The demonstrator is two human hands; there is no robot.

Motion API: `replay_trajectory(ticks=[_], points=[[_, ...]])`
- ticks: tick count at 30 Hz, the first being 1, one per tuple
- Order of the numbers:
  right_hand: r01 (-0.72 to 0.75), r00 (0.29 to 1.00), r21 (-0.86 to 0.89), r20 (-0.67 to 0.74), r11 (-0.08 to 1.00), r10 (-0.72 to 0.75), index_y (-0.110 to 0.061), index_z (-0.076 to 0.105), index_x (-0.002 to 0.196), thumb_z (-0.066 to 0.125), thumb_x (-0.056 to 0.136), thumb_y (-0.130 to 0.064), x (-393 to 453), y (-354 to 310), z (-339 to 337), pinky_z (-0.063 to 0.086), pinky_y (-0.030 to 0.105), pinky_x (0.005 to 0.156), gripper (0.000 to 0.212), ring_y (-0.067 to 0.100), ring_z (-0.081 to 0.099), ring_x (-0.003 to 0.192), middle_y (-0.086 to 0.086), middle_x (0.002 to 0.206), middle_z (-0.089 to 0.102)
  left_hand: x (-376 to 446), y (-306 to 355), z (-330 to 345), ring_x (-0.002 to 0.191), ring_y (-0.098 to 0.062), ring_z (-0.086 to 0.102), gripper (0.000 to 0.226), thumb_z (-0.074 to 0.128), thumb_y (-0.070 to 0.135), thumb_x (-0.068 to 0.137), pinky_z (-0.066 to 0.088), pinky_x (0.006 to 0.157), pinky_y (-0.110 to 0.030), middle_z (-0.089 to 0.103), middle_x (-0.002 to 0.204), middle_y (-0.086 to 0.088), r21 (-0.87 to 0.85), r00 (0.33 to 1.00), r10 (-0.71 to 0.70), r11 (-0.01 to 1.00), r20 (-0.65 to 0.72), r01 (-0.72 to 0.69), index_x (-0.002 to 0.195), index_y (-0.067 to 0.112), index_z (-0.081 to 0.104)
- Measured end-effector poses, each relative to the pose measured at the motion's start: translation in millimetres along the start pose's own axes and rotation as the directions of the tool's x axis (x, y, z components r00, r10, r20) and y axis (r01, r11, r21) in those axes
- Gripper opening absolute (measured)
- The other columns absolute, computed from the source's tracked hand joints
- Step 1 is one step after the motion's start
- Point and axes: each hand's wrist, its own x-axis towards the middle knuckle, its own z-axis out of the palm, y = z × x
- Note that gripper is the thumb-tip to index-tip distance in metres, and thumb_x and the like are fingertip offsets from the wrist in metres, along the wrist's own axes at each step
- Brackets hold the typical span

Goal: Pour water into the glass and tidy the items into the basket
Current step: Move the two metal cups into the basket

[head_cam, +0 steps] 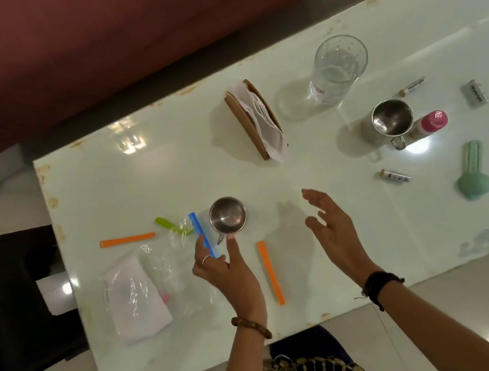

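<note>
Your left hand has its fingers spread, one fingertip touching the small round steel cup beside a blue plastic strip. Your right hand hovers open, holding nothing, over bare glossy table. The clear glass, holding water, stands near the far edge.

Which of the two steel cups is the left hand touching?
The steel cup near the blue clip, at the table's left-centre: the left hand has a fingertip at its rim. The other steel cup stands untouched beside the pink-capped bottle.
</note>
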Motion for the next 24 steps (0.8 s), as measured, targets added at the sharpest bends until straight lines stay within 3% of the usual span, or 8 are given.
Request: replay_trajectory(ticks=[4, 6, 9, 16, 21, 24], points=[[-0.045, 0.999, -0.008, -0.012, 0.999, 0.045, -0.017, 0.047, 0.129, 0.05, 0.091, -0.003, -14.8, 9.0, -0.2, 0.032, 0.012, 0.091, 0.041, 0.016, 0.045, 0.125, 0.001, 0.132, 0.051, 16.8, -2.1, 1.1, 0.109, -0.026, 0.049, 0.037, 0.051, 0.031, 0.092, 0.043, 0.097, -0.047, 0.038, 0.126, -0.009, 0.05, 0.976, -0.164, 0.986, 0.145, 0.158, 0.124, 0.013, 0.047], [-0.053, 0.998, -0.001, -0.038, 0.999, 0.053, -0.018, 0.048, 0.128, 0.05, 0.091, -0.004, -16.4, 11.5, -1.0, 0.033, 0.014, 0.093, 0.039, 0.015, 0.046, 0.124, 0.001, 0.131, 0.052, 22.1, -1.1, 5.7, 0.1, -0.026, 0.051, 0.016, 0.05, 0.034, 0.092, 0.048, 0.083, -0.039, 0.052, 0.107, -0.004, 0.001, 0.961, -0.226, 0.974, 0.157, 0.228, 0.097, 0.018, 0.053], [-0.055, 0.996, 0.005, -0.077, 0.998, 0.055, -0.018, 0.049, 0.126, 0.052, 0.092, -0.007, -14.5, 12.9, -3.7, 0.034, 0.021, 0.096, 0.036, 0.014, 0.047, 0.122, 0.001, 0.129, 0.053, 26.1, -1.5, 11.2, 0.09, -0.022, 0.053, 0.023, 0.05, 0.031, 0.093, 0.046, 0.069, -0.029, 0.054, 0.078, 0.004, -0.015, 0.946, -0.277, 0.959, 0.17, 0.283, 0.071, 0.021, 0.051], [-0.055, 0.959, -0.008, -0.278, 0.998, 0.05, -0.016, 0.049, 0.123, 0.053, 0.092, -0.015, 3.0, 7.7, -33.6, 0.036, 0.01, 0.084, 0.032, 0.013, 0.049, 0.115, 0.0, 0.123, 0.055, 7.0, 4.7, 40.6, 0.076, -0.018, 0.063, 0.028, 0.056, 0.026, 0.09, 0.051, 0.066, -0.024, 0.062, 0.078, -0.007, -0.127, 0.88, -0.395, 0.89, 0.266, 0.438, 0.066, 0.012, 0.056], [-0.034, 0.878, -0.087, -0.478, 0.996, -0.011, -0.015, 0.049, 0.12, 0.052, 0.092, -0.021, 18.2, -4.6, -72.8, 0.046, 0.032, 0.084, 0.029, 0.016, 0.053, 0.103, 0.003, 0.112, 0.057, -25.1, 12.8, 72.8, 0.082, -0.019, 0.064, 0.025, 0.057, 0.025, 0.089, 0.052, 0.074, -0.025, 0.064, 0.085, -0.009, -0.117, 0.785, -0.439, 0.837, 0.437, 0.534, 0.07, 0.009, 0.057], [-0.047, 0.84, -0.115, -0.542, 0.992, -0.023, -0.014, 0.045, 0.123, 0.051, 0.092, -0.026, 33.6, -10.1, -95.0, 0.05, 0.038, 0.083, 0.033, 0.021, 0.056, 0.1, 0.009, 0.113, 0.058, -39.6, 15.7, 91.6, 0.085, -0.02, 0.063, 0.022, 0.057, 0.024, 0.089, 0.052, 0.077, -0.026, 0.064, 0.086, -0.009, -0.092, 0.749, -0.44, 0.831, 0.496, 0.548, 0.074, 0.008, 0.057]])
